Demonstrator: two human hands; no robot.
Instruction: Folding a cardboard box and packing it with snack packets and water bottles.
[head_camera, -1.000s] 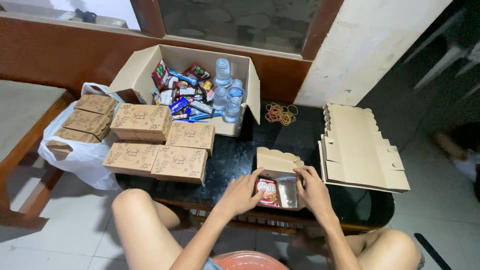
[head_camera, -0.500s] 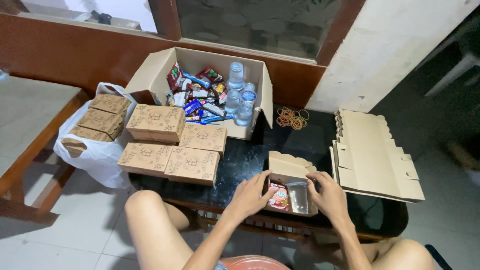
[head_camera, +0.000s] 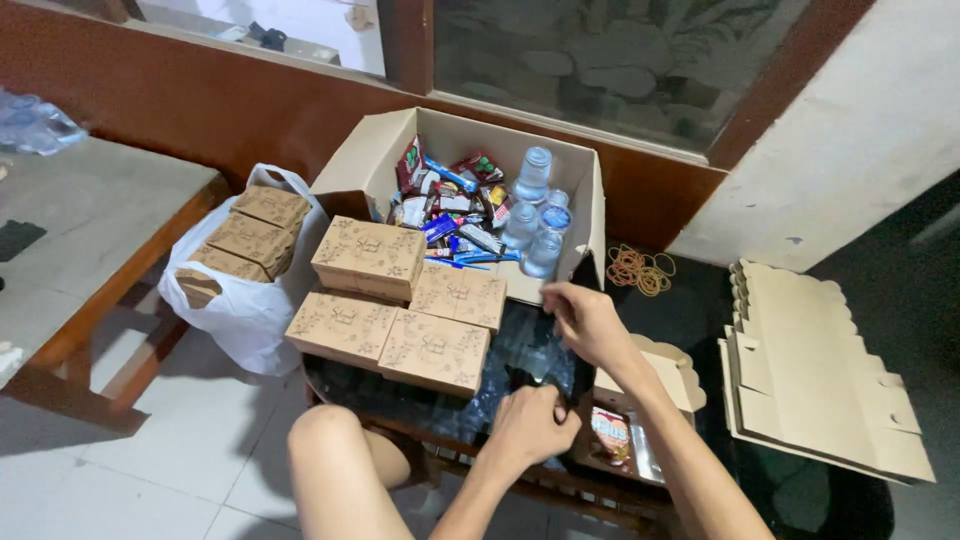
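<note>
My right hand (head_camera: 590, 322) is lifted over the dark glass table (head_camera: 510, 355), fingers apart and empty, by the near right corner of a large open carton (head_camera: 385, 150). The carton holds snack packets (head_camera: 450, 200) and small water bottles (head_camera: 535, 180). My left hand (head_camera: 533, 422) is curled shut against the left side of a small open brown box (head_camera: 655, 365). Inside that box lie a red snack packet (head_camera: 610, 432) and a clear cup.
Several closed brown boxes (head_camera: 370, 255) are stacked left of the carton, more in a white plastic bag (head_camera: 235, 310). Rubber bands (head_camera: 640, 270) lie on the table. A pile of flat unfolded boxes (head_camera: 810, 360) sits at the right. A wooden bench (head_camera: 90, 220) stands at left.
My right hand has left the small open box and moved up toward the carton. My left hand stays beside the box. The camera has shifted closer and leftward.
</note>
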